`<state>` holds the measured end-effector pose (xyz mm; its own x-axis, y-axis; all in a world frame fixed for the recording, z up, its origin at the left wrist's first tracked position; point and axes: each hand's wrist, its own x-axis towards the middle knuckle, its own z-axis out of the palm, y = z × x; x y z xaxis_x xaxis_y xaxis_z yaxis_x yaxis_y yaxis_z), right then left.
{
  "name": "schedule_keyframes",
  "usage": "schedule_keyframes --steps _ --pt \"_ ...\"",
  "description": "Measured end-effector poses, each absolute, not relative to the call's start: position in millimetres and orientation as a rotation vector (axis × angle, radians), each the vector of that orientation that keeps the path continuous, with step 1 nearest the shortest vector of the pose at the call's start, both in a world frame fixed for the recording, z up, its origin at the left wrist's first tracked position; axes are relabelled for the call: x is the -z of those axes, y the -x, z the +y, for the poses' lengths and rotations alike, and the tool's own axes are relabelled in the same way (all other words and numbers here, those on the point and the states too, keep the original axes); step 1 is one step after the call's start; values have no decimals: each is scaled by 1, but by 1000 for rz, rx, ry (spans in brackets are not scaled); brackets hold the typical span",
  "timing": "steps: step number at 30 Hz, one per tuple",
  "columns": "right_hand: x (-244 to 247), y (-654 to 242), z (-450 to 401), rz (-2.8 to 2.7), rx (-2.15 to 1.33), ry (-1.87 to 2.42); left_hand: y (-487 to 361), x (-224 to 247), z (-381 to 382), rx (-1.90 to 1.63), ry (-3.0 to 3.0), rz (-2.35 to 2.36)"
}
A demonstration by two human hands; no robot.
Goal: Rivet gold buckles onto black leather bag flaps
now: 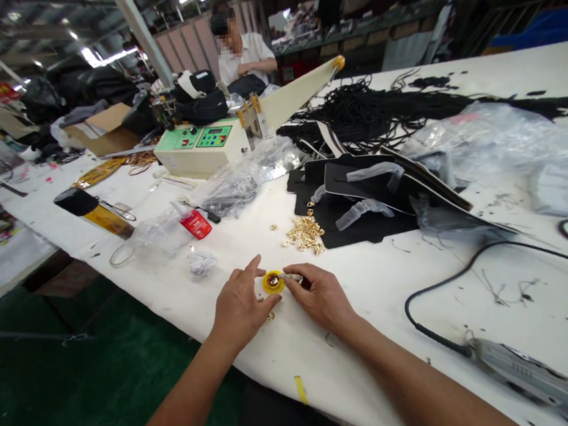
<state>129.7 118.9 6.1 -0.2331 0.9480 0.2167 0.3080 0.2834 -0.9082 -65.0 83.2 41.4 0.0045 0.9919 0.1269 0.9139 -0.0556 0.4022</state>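
Right hand (319, 296): fingers pinched on a slim pale stick (293, 277). Left hand (242, 301): thumb and forefinger spread beside a yellow dish (273, 282), between both hands' fingertips. Beyond the fingers: gold-coloured hardware (305, 233), red bottle (195, 223).

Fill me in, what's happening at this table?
A person's right hand pinches a small pale piece at the edge of a round yellow dish on the white table. The left hand is on the dish's other side, thumb and fingers spread; contact is unclear. Small gold-coloured pieces lie heaped beyond the hands, next to black panels. A red bottle lies off to the left.
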Motion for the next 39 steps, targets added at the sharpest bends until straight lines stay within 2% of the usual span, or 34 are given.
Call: schedule_keyframes --steps 19,26,33,39 --pt "-7 -132 120 -1748 -920 1168 53 -44 106 -324 -2074 2040" --pt "-13 -139 122 -1703 -1013 1164 46 -34 119 -411 -2086 1953" --pt "-16 -151 128 -1507 -1102 1236 48 -44 144 -634 -2028 1791" --pt "-18 -151 130 -1412 -1240 1230 44 -40 188 -513 -2204 1834"
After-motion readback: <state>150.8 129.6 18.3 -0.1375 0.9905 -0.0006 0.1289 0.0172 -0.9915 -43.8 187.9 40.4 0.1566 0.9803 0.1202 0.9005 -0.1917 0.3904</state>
